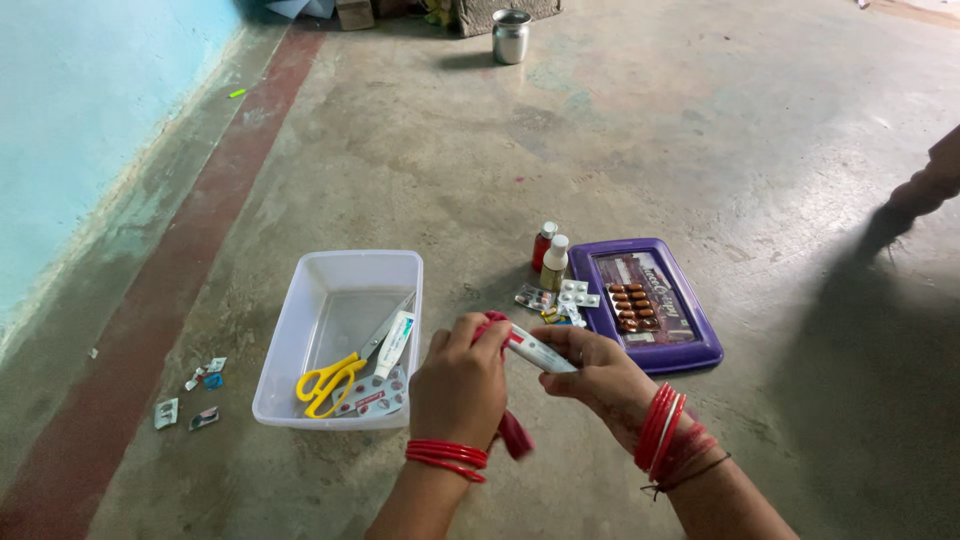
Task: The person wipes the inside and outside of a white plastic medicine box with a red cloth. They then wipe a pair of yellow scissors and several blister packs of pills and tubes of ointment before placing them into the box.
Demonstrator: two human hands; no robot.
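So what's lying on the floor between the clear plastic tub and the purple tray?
In the head view, a loose cluster of pill blister strips lies between the clear tub and the purple tray, with two small bottles standing just behind them.

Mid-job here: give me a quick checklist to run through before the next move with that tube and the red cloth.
1. Tube held in right hand: ok.
2. Red cloth gripped by left hand, touching the tube's end: ok.
3. Tube cap on or off: cannot tell, fingers cover it.
4. Clear plastic bin within reach, holding yellow scissors and another tube: ok.
5. Purple tray with its blister pack undisturbed: ok.
6. Two small bottles upright beside the tray: ok.
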